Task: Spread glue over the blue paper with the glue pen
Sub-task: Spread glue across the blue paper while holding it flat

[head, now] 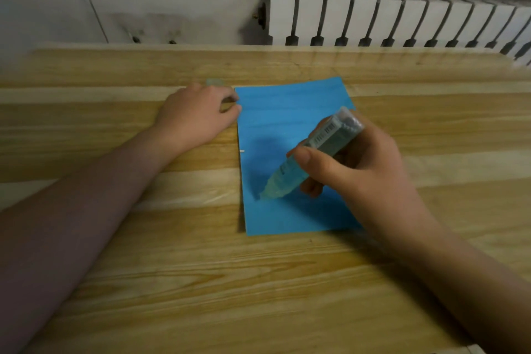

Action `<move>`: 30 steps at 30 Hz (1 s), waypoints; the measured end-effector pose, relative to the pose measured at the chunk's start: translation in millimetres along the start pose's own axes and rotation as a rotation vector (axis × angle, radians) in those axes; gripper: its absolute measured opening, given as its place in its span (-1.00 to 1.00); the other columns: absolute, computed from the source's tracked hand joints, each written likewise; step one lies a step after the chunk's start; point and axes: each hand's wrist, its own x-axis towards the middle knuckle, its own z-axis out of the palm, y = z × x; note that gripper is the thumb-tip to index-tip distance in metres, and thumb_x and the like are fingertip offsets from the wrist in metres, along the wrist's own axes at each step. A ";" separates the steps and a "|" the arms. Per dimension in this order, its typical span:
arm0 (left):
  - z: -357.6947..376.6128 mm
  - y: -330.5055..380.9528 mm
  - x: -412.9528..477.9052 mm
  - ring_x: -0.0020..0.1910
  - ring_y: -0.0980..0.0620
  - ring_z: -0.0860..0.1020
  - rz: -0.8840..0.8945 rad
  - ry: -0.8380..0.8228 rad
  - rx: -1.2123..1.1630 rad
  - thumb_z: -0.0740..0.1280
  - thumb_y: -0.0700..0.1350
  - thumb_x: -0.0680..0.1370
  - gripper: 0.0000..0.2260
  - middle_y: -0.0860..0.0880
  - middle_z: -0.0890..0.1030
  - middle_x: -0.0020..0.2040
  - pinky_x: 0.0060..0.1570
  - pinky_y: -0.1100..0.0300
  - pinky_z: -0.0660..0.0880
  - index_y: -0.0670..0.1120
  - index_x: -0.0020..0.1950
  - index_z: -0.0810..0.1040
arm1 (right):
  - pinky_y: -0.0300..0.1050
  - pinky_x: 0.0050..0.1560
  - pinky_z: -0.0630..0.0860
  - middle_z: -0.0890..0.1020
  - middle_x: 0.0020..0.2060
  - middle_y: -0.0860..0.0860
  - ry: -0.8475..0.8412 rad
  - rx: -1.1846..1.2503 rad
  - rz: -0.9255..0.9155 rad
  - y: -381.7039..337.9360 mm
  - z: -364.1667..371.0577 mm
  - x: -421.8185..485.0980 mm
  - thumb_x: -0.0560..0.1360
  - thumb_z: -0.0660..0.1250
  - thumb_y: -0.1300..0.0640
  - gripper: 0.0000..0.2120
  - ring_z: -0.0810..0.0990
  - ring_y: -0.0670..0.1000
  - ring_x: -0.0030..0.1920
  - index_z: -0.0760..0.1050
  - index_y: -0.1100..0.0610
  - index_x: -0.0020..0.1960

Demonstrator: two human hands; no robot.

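Wooden table (178, 282) bears blue paper (287, 112), left hand (195, 118).

The paper (290, 123) lies flat on the table (172, 282). The left hand (198, 115) rests at its far-left corner; the right hand (359, 169) holds the glue pen (310, 158) over it (tip touching near the left edge). A radiator (402, 20) stands behind the table.
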 end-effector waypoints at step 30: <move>4.3 -4.5 3.6 -0.08 -0.13 0.58 -0.004 -0.010 0.018 0.15 0.28 0.48 -0.62 -0.10 0.62 -0.04 -0.16 0.08 0.43 0.22 0.21 0.53 | -0.09 -0.30 0.65 0.72 -0.20 0.09 0.019 -0.099 -0.064 8.2 4.1 -5.2 0.39 0.54 -0.06 -0.69 0.72 0.06 -0.34 0.50 0.08 -0.06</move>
